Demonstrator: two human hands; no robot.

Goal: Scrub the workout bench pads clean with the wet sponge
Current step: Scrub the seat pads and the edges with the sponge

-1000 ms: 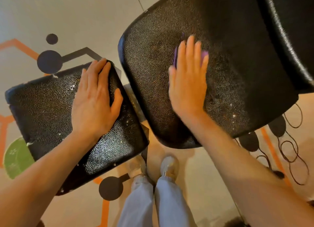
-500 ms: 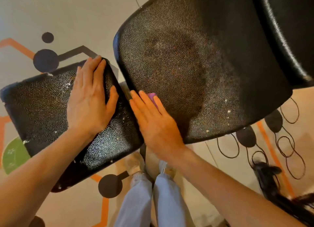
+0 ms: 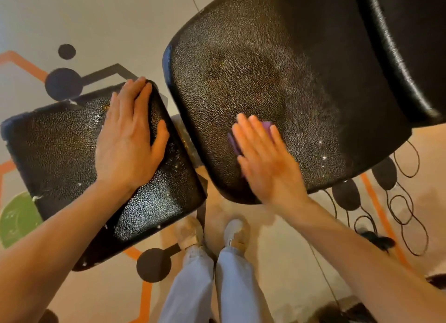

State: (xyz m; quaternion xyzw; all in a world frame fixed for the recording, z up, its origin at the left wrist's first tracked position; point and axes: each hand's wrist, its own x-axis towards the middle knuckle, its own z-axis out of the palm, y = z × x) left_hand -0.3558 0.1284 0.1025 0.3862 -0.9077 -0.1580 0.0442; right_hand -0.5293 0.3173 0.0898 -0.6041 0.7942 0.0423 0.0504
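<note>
Head view, looking straight down past the person's legs and shoes to a patterned floor point(image 3: 72, 13).

Two black textured bench pads. Small pad point(image 3: 60, 148) at left, roughly rectangular, long axis running from far left to near right. Large pad point(image 3: 277, 69) at right, long axis running from its rounded near end up toward the far right, out of frame. A narrow gap with a bit of frame between them.

Left hand point(image 3: 128, 141): flat, fingers together and extended, palm down on the small pad, fingertips at its far right corner. Grips nothing.

Right hand point(image 3: 268, 160): flat, fingers extended and pointing far-left, pressing the purple sponge point(image 3: 266, 125) onto the near part of the large pad. Motion-blurred. Sponge mostly hidden under the fingers; purple shows past the fingertips and at the left edge of the hand. Its long axis cannot be read.

Both pads glisten wet, with white flecks on the surfaces.
</note>
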